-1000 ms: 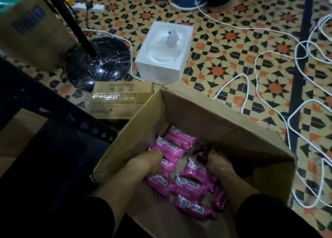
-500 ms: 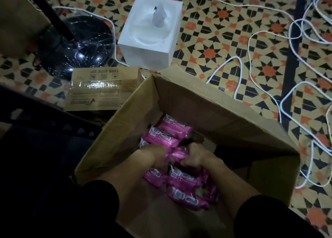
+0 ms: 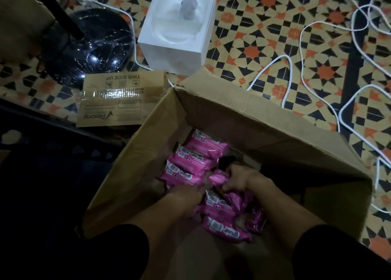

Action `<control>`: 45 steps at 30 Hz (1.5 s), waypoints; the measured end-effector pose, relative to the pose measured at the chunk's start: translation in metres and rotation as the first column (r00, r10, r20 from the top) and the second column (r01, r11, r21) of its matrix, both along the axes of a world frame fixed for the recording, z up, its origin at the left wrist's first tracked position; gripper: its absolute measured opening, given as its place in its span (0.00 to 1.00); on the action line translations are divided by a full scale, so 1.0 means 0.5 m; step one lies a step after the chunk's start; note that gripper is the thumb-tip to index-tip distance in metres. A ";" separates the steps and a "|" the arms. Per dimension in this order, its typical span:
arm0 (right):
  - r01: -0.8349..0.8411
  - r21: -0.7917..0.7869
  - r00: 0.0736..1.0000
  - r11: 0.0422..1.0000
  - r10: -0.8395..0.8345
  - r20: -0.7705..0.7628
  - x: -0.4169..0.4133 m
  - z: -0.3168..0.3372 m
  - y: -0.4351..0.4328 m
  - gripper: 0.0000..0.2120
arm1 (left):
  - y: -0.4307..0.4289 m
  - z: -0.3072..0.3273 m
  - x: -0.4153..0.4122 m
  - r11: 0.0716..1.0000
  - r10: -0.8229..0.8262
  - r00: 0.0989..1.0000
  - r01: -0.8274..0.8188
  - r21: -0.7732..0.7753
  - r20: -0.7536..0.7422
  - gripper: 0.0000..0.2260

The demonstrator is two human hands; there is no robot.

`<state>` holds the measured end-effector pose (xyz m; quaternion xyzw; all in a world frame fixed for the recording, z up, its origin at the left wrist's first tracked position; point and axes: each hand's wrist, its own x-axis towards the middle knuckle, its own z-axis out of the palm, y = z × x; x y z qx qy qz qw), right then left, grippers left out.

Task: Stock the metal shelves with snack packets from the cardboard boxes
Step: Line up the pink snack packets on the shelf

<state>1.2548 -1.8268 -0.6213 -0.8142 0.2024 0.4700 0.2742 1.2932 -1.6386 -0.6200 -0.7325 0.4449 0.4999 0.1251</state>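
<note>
An open cardboard box [image 3: 243, 119] stands on the floor below me with several pink snack packets [image 3: 196, 159] lying inside. Both my hands are down in the box, close together. My right hand [image 3: 239, 177] grips a pink packet [image 3: 219, 179] at its upper end. My left hand [image 3: 186, 194] is curled over the packets next to it, its fingers hidden among them. More pink packets [image 3: 224, 227] lie under and below the hands. A dark metal shelf frame [image 3: 53, 144] runs along the left.
A white tissue box [image 3: 177, 28] stands just beyond the box. A flattened carton flap [image 3: 120, 102] lies to its left, next to a black fan base [image 3: 88, 47] and pole. White cables [image 3: 306, 47] loop over the patterned floor on the right.
My hands came together in the middle of the box and gathered packets. The view has moved closer and lower over the box.
</note>
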 end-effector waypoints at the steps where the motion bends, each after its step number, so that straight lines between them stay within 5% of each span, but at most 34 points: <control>1: 0.022 -0.012 1.000 1.000 -0.022 0.013 -0.001 0.000 -0.005 0.28 | 0.003 -0.001 -0.008 0.999 -0.045 0.999 0.045 0.009 0.029 0.29; 6: 0.081 -0.052 0.996 0.995 -0.079 0.045 0.005 -0.007 -0.014 0.27 | 0.007 0.007 -0.008 0.996 -0.087 0.995 0.088 -0.017 0.057 0.16; 12: -0.007 -0.046 0.998 0.999 0.010 0.064 0.014 -0.018 0.003 0.30 | 0.019 -0.007 0.064 0.995 -0.021 0.970 0.044 -0.090 0.243 0.26; 19: -0.025 -0.031 0.996 0.999 0.027 0.083 0.011 -0.020 0.007 0.28 | 0.046 -0.021 0.068 0.996 0.028 0.990 -0.040 0.084 0.135 0.26; 23: -0.012 -0.011 0.998 1.000 0.013 0.060 0.002 -0.021 0.004 0.27 | 0.022 -0.013 0.059 0.994 -0.085 0.981 0.070 0.089 0.173 0.26; 29: 0.016 -0.014 0.998 1.000 -0.015 0.069 0.005 -0.021 0.007 0.29 | -0.019 0.035 0.107 0.979 0.160 0.983 -0.146 -0.143 0.090 0.16; 35: 0.036 -0.028 0.997 0.999 -0.034 0.071 0.003 -0.026 0.012 0.24 | -0.029 0.027 0.140 0.981 0.178 0.982 -0.171 -0.092 0.069 0.14; 45: 0.110 0.007 0.982 0.994 -0.110 0.156 0.015 0.041 0.024 0.20 | -0.019 0.089 0.166 0.888 0.440 0.898 -0.433 -0.156 0.013 0.14</control>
